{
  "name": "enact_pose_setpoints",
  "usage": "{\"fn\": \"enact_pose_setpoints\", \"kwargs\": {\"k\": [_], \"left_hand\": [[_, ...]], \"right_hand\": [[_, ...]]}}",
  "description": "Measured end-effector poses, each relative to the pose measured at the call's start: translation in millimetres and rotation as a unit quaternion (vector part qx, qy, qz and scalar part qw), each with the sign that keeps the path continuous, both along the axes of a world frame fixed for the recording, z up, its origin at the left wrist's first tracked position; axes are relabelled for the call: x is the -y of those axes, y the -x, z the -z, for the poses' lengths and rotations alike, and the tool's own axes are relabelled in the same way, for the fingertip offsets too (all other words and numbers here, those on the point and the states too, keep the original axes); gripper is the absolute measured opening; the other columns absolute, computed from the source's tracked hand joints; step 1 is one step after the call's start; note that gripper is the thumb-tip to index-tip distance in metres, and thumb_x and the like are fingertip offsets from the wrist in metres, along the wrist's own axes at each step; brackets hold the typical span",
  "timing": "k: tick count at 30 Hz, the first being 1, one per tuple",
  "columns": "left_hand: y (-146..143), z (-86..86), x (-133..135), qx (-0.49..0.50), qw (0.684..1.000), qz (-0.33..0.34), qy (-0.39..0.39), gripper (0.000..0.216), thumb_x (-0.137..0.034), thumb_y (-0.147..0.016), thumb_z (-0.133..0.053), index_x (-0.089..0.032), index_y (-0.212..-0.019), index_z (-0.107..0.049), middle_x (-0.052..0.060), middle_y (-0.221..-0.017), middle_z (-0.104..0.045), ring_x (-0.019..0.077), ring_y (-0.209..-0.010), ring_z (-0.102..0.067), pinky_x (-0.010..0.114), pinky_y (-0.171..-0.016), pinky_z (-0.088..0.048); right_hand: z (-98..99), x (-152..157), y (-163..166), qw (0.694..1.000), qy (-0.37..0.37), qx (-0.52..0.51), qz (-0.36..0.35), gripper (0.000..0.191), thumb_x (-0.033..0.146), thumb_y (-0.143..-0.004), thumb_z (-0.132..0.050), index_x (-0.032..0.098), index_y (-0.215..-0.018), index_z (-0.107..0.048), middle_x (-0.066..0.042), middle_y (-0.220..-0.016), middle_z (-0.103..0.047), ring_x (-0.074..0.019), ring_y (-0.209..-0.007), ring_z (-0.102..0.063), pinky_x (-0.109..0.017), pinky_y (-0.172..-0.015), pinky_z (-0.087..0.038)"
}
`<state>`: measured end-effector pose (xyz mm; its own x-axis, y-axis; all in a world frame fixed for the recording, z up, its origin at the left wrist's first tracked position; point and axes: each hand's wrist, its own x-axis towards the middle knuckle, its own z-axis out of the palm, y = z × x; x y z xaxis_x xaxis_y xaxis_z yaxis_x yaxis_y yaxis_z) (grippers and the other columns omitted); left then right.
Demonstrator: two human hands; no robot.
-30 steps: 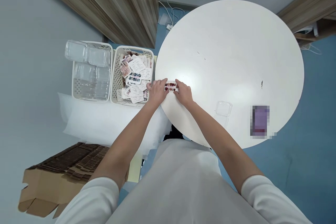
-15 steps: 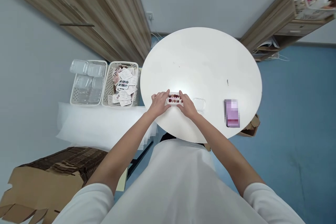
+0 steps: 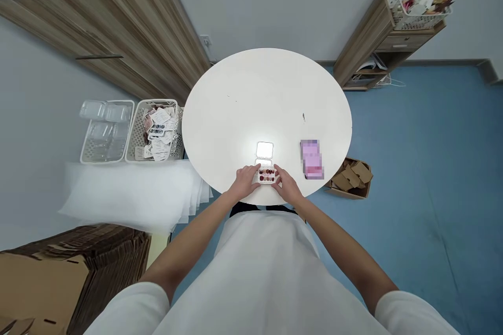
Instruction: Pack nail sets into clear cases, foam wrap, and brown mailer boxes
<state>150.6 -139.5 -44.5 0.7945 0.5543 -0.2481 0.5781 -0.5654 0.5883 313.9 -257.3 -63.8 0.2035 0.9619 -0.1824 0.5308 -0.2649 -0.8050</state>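
A small white card of press-on nails [image 3: 266, 175], with two rows of red, brown and pale nails, is level near the table's front edge. My left hand [image 3: 244, 182] grips its left side between thumb and fingers. On the card's right side, my right hand [image 3: 287, 186] pinches the edge the same way. Just beyond the card, a clear plastic case [image 3: 264, 150] lies open on the white table [image 3: 271, 84]. The card overlaps the near part of the case; I cannot tell whether it rests inside or is held just above.
A purple, pixelated object [image 3: 312, 159] lies at the table's right. Left of the table stand a white basket of cards [image 3: 138, 131] and a basket of clear cases [image 3: 102, 157]. Foam sheets [image 3: 129, 191] and folded cardboard [image 3: 43, 282] are nearer. A carton [image 3: 353, 193] sits on the floor.
Both hands have brought the nail card nearer to my body and to the clear case, which lay to the right of my hands before. The head view has shifted.
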Motion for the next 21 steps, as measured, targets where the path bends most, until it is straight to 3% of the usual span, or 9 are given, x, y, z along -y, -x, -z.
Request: {"fn": "enact_pose_setpoints", "kwargs": {"k": [9,15,21], "left_hand": [[5,10.9,-9,0.023,0.999,-0.008,0.032,0.066,-0.023,-0.07,-0.062,-0.023,-0.128,-0.031,0.008,-0.112,-0.052,0.025,-0.104,-0.044,0.04,-0.087,-0.034],[-1,15.2,-32,-0.023,1.0,0.008,-0.016,0.062,-0.031,-0.065,-0.066,-0.025,-0.122,-0.043,0.009,-0.12,-0.043,0.029,-0.111,-0.035,0.043,-0.088,-0.032],[-9,25.9,-43,-0.061,0.997,0.026,-0.049,0.063,-0.034,-0.063,-0.068,-0.028,-0.122,-0.044,0.009,-0.128,-0.036,0.0305,-0.117,-0.028,0.046,-0.091,-0.027]], "right_hand": [[10.9,-10,3,0.999,0.032,-0.034,0.014,0.062,0.02,-0.071,-0.058,0.024,-0.127,-0.031,-0.004,-0.099,-0.052,-0.0153,-0.078,-0.051,-0.035,-0.076,-0.045],[18.6,-28,-2,0.997,0.041,0.047,0.035,0.062,0.027,-0.063,-0.067,0.024,-0.119,-0.041,-0.007,-0.113,-0.043,-0.0266,-0.11,-0.037,-0.043,-0.088,-0.037],[24.5,-38,-3,0.991,0.087,0.087,0.05,0.064,0.031,-0.061,-0.068,0.026,-0.118,-0.041,-0.007,-0.121,-0.036,-0.0274,-0.115,-0.031,-0.044,-0.092,-0.032]]}}
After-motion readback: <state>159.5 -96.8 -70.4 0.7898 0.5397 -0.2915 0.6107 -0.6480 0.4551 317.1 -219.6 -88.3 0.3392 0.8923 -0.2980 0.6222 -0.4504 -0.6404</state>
